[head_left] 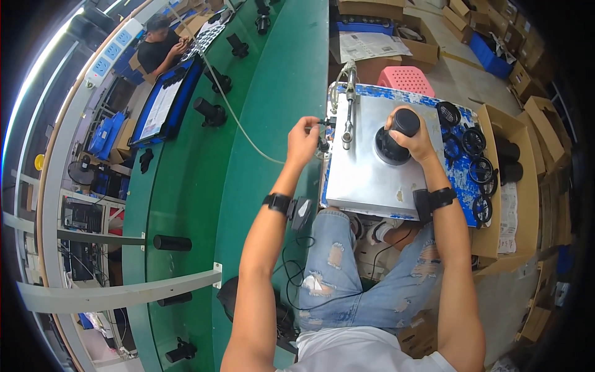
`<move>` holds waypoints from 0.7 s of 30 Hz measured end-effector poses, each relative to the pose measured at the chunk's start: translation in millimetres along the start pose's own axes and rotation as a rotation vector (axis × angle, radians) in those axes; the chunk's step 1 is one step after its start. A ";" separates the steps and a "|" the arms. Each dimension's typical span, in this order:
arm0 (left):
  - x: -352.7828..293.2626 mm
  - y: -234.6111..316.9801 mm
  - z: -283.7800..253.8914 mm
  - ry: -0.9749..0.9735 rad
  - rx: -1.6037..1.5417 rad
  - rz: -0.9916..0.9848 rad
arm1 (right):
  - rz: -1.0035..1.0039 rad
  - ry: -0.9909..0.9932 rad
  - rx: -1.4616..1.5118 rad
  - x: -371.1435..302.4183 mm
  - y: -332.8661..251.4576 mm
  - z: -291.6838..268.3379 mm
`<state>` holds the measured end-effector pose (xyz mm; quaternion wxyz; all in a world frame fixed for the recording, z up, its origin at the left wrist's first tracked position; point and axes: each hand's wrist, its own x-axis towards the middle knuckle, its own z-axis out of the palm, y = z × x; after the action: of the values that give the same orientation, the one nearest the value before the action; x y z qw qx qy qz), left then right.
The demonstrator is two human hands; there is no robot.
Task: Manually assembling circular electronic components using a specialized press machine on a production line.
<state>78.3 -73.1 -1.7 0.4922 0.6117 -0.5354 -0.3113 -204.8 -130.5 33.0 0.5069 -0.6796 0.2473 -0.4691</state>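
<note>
My right hand (416, 137) is wrapped round a black cylindrical part (406, 121), which is tilted above a metal box. The cylinder's lower end meets a round black base (391, 150) on the box's flat silver top (359, 177). Beside the box's left edge, my left hand (302, 141) has its fingertips closed at a small black fitting (326, 123). A metal rod-like fixture (349, 108) stands between the hands, at the box's upper left. Part of the fitting is hidden by my fingers.
Several black rings with grilles (473, 141) lie on the blue, paint-worn bench at right, next to a cardboard box (524, 211). A green conveyor (248, 155) with black parts runs along the left. A pink stool (406, 79) stands beyond the bench. Another person (160, 49) works across the line.
</note>
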 end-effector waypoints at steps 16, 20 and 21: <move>47.6 -55.2 -3.6 -0.100 0.751 0.156 | -0.005 0.046 -0.021 1.2 1.1 8.5; 57.4 -36.7 2.3 -0.253 0.811 -0.013 | -0.004 0.031 -0.033 -1.3 3.9 0.5; 57.3 -33.0 3.8 -0.246 0.775 -0.046 | 0.005 0.040 -0.031 -2.5 4.1 -1.7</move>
<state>99.7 -131.1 -25.4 0.1504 0.7219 -0.6541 -0.1683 -206.8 -130.7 28.3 0.4925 -0.6772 0.2661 -0.4776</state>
